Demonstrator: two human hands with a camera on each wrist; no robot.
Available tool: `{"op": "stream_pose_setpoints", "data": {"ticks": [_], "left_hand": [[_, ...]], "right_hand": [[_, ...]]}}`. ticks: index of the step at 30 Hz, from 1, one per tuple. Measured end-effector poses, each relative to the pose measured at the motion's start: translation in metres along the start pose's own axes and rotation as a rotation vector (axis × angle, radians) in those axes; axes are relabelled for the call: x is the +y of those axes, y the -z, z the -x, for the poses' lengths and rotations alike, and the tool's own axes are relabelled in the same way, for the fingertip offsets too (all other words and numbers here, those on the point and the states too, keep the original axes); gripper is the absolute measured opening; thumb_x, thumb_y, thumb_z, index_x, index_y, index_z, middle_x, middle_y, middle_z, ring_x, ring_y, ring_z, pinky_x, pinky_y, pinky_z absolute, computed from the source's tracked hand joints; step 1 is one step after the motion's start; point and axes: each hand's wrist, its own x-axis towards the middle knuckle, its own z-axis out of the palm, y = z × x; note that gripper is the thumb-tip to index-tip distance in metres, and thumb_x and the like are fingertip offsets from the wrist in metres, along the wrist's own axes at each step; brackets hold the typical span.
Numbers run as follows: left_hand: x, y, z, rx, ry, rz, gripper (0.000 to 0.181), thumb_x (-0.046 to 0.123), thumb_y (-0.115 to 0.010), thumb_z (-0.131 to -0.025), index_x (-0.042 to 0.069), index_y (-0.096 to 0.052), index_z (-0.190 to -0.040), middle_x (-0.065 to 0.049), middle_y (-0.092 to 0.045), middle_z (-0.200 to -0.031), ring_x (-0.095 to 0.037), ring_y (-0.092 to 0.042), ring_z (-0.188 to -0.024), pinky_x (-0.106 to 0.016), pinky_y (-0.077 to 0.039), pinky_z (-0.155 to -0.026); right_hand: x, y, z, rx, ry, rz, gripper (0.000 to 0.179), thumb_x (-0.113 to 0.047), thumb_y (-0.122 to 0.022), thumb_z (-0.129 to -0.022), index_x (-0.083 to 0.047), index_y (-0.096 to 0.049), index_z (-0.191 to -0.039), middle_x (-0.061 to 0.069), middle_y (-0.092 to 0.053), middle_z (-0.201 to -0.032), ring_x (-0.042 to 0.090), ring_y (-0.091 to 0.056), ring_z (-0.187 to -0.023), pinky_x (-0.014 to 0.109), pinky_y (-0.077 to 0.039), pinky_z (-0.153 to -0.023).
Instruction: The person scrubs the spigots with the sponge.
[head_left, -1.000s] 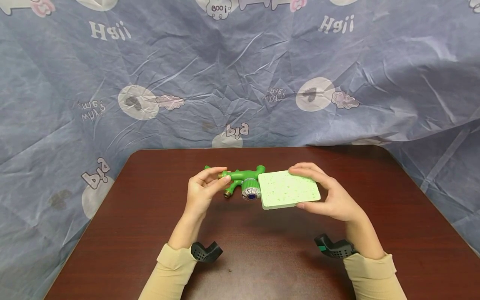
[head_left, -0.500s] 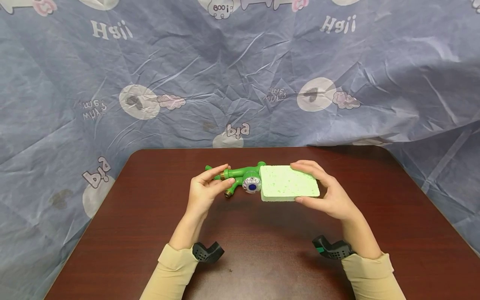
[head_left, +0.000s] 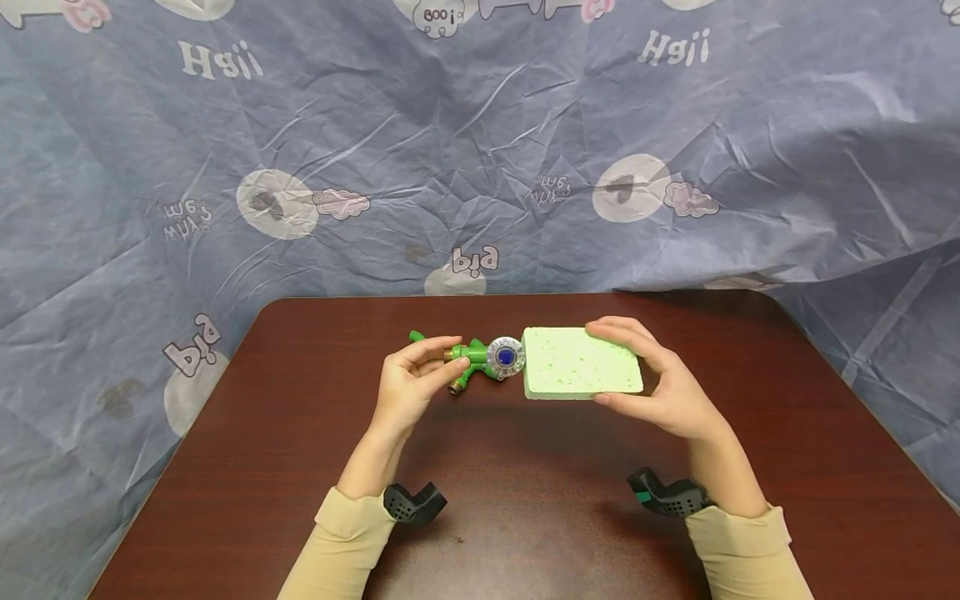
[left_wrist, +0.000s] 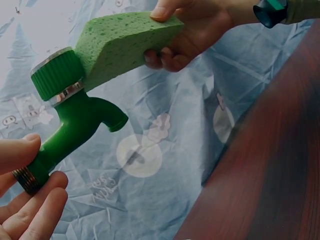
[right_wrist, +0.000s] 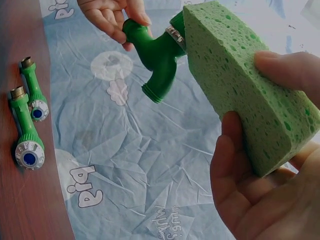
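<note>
My left hand (head_left: 403, 385) pinches a green plastic faucet (left_wrist: 75, 127) by its threaded inlet end, between thumb and fingers. Its ribbed knob has a silvery, blue-centred cap (head_left: 506, 357), turned up toward the head camera. A pale green, porous sponge (head_left: 579, 362) sits in my right hand (head_left: 678, 392), thumb along one long edge and fingers along the other. The sponge's left end touches the side of the knob, as both wrist views show. The faucet's curved spout (left_wrist: 116, 120) is clear in the left wrist view but hidden from the head.
Two more green faucets (right_wrist: 26, 125) (right_wrist: 35, 92) lie on the dark reddish-brown table (head_left: 247, 467), beyond my left hand and partly hidden behind the held one from above. A wrinkled blue printed cloth (head_left: 450, 150) hangs behind the table. Black wrist cameras (head_left: 414, 505) are on both wrists.
The held faucet has turned so that its knob cap now faces up toward the head camera. The sponge has risen slightly and tilted with it, staying beside the knob.
</note>
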Motion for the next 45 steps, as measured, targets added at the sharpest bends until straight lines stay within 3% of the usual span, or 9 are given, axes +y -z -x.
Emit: {"op": "stream_pose_setpoints", "data": {"ticks": [7,13,19,27,30,36,42,45], "left_hand": [[-0.002,0.0,-0.001,0.009,0.012,-0.016,0.032,-0.005,-0.072,-0.077,-0.011,-0.065,-0.108,0.001,-0.069,-0.083,-0.012,-0.067,-0.071,-0.022,-0.055,-0.061],[-0.003,-0.001,-0.001,0.021,0.022,0.036,0.033,-0.008,-0.07,-0.078,-0.014,-0.062,-0.109,0.001,-0.069,-0.08,-0.012,-0.068,-0.071,-0.023,-0.056,-0.064],[-0.002,-0.001,-0.001,0.026,0.034,0.059,0.033,-0.009,-0.07,-0.078,-0.016,-0.061,-0.109,0.0,-0.069,-0.079,-0.012,-0.068,-0.071,-0.024,-0.057,-0.067],[-0.004,-0.005,0.0,0.029,0.036,0.04,0.033,-0.006,-0.073,-0.077,-0.014,-0.063,-0.107,-0.003,-0.068,-0.079,-0.014,-0.068,-0.068,-0.022,-0.056,-0.062],[-0.006,-0.009,0.001,0.014,0.039,0.031,0.032,-0.006,-0.073,-0.076,-0.013,-0.064,-0.106,-0.004,-0.068,-0.08,-0.013,-0.067,-0.066,-0.021,-0.054,-0.057],[-0.007,-0.014,0.003,-0.005,0.062,0.041,0.035,-0.007,-0.074,-0.075,-0.014,-0.063,-0.107,-0.008,-0.068,-0.083,-0.013,-0.067,-0.066,-0.026,-0.057,-0.062],[-0.005,-0.013,0.003,0.009,0.047,0.077,0.033,-0.009,-0.072,-0.075,-0.015,-0.063,-0.106,-0.005,-0.068,-0.082,-0.013,-0.067,-0.066,-0.023,-0.055,-0.058],[-0.005,-0.013,0.003,0.001,0.056,0.078,0.034,-0.009,-0.073,-0.075,-0.015,-0.062,-0.106,-0.004,-0.068,-0.081,-0.013,-0.066,-0.065,-0.022,-0.055,-0.059]], "right_hand": [[-0.003,0.0,-0.001,0.02,0.039,-0.084,0.074,0.03,-0.064,-0.059,0.016,-0.043,-0.129,0.023,-0.038,-0.132,0.028,-0.041,-0.114,0.025,-0.045,-0.078],[-0.003,0.001,-0.001,0.0,0.024,-0.028,0.073,0.027,-0.067,-0.059,0.014,-0.045,-0.128,0.024,-0.041,-0.129,0.028,-0.04,-0.117,0.026,-0.043,-0.081],[-0.004,0.0,-0.001,-0.001,0.054,-0.086,0.073,0.028,-0.064,-0.059,0.016,-0.044,-0.128,0.023,-0.04,-0.131,0.029,-0.038,-0.117,0.027,-0.042,-0.082],[-0.006,-0.003,-0.001,0.048,0.079,-0.137,0.074,0.029,-0.063,-0.059,0.016,-0.043,-0.129,0.021,-0.039,-0.132,0.03,-0.038,-0.117,0.026,-0.044,-0.08],[-0.006,-0.009,-0.003,0.051,0.087,-0.135,0.075,0.029,-0.064,-0.058,0.016,-0.043,-0.129,0.021,-0.039,-0.132,0.029,-0.038,-0.117,0.025,-0.045,-0.08],[-0.004,-0.018,-0.005,0.023,0.1,-0.098,0.078,0.028,-0.068,-0.055,0.015,-0.044,-0.128,0.022,-0.039,-0.132,0.03,-0.037,-0.119,0.026,-0.043,-0.083],[-0.008,-0.014,-0.005,0.092,0.079,-0.081,0.077,0.03,-0.065,-0.055,0.016,-0.044,-0.128,0.023,-0.039,-0.131,0.03,-0.039,-0.115,0.024,-0.045,-0.079],[-0.009,-0.018,-0.006,0.073,0.077,-0.073,0.076,0.029,-0.067,-0.057,0.015,-0.044,-0.129,0.023,-0.039,-0.131,0.029,-0.039,-0.116,0.024,-0.045,-0.079]]}}
